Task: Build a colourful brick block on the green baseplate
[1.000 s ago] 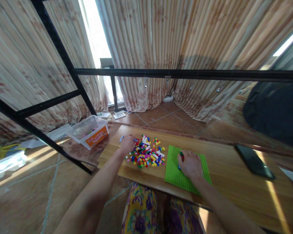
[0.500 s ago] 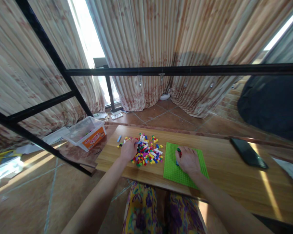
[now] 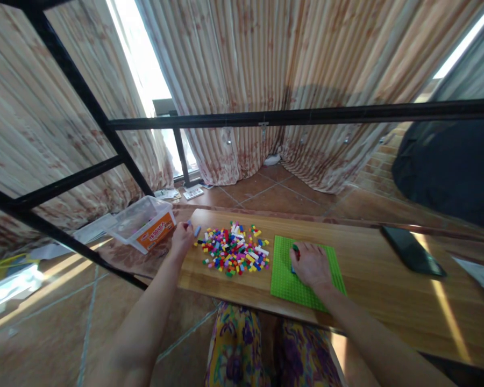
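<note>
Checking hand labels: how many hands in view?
2: the left hand beside the pale-blue brick near the wooden tabletop's left end, the right hand over the green baseplate. No others show.

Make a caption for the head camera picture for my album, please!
Bright bricks lie between the left hand and the green board, which the right hand partly covers.

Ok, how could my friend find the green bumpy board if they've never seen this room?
Start at the long wooden table in front of the curtains. On it, between the heap of little bricks and the dark phone, is the board, partly covered by the right hand. It's flat, bright green and studded, far bigger than any brick beside it.
</note>
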The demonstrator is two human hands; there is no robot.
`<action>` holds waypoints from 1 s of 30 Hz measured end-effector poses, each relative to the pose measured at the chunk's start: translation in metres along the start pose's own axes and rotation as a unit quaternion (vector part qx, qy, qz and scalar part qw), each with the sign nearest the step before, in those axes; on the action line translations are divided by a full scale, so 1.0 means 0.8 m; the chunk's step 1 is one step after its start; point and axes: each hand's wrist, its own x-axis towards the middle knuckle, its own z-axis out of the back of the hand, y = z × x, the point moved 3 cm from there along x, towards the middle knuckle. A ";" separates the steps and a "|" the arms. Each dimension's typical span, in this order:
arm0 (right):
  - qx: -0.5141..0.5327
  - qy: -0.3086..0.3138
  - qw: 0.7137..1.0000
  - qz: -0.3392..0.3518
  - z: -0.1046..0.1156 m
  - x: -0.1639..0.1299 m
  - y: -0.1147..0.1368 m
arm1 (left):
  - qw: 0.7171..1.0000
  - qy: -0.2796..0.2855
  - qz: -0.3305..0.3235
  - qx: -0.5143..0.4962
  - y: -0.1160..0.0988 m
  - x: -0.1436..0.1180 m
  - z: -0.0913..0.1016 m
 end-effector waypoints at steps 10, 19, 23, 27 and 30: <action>-0.002 0.007 1.000 -0.004 -0.001 0.001 -0.001 | 0.988 0.063 -0.052 -0.134 0.007 -0.007 -0.049; -0.006 0.001 1.000 0.000 0.001 -0.001 0.000 | 0.982 0.047 -0.040 -0.177 0.020 -0.043 -0.046; -0.004 0.003 1.000 0.000 0.000 -0.001 -0.001 | 0.981 0.013 -0.019 -0.190 0.020 -0.067 -0.049; -0.004 0.004 1.000 -0.001 0.000 0.000 -0.001 | 0.975 -0.032 0.012 -0.220 0.017 -0.090 -0.056; 0.003 0.003 1.000 -0.001 0.000 0.000 -0.001 | 0.966 -0.064 0.033 -0.247 0.014 -0.106 -0.064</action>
